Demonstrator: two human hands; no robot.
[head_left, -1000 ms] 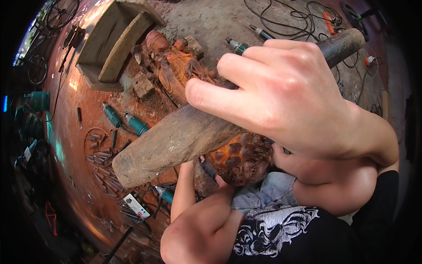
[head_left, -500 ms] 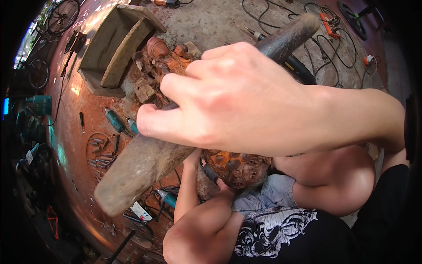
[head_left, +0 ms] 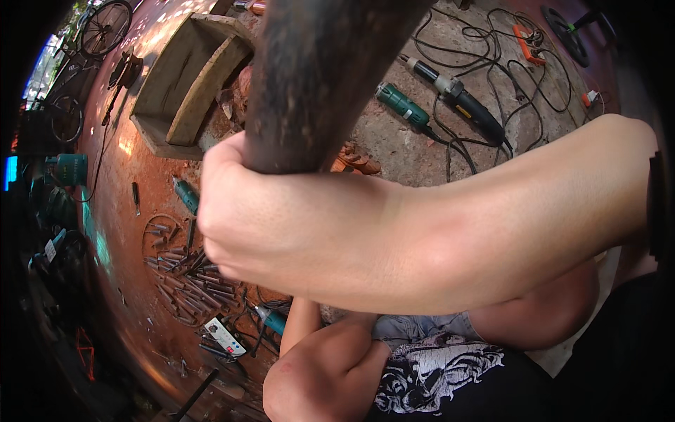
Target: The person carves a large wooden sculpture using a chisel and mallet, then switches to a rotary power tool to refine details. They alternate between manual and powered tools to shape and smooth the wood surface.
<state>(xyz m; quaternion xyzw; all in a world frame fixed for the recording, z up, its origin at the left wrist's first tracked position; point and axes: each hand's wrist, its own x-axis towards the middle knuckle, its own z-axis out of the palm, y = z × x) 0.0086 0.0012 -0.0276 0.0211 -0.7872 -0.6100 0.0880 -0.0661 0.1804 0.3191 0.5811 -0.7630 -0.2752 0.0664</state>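
Observation:
A dark wooden club-like mallet (head_left: 309,77) rises steeply toward the top edge, large and close. My right hand (head_left: 228,211) is wrapped round it, its forearm crossing the middle from the right. The mallet's other end is hidden behind this hand. Behind hand and mallet, only bits of a reddish-brown carved wood piece (head_left: 356,161) show. My left forearm comes up beside my bent knee and passes behind my right forearm, so my left hand and whatever it touches are hidden.
A wooden trough-like stand (head_left: 160,105) is at upper left. Many chisels (head_left: 193,285) lie on the floor at left, near a white control box (head_left: 225,336). A green power tool (head_left: 402,103), a black grinder (head_left: 467,105) and tangled cords lie at upper right with an orange power strip (head_left: 529,45).
My right hand has moved left and turned, swinging the mallet from a slanting position to a steep one. My left hand and the carving in my lap are now covered by my right forearm.

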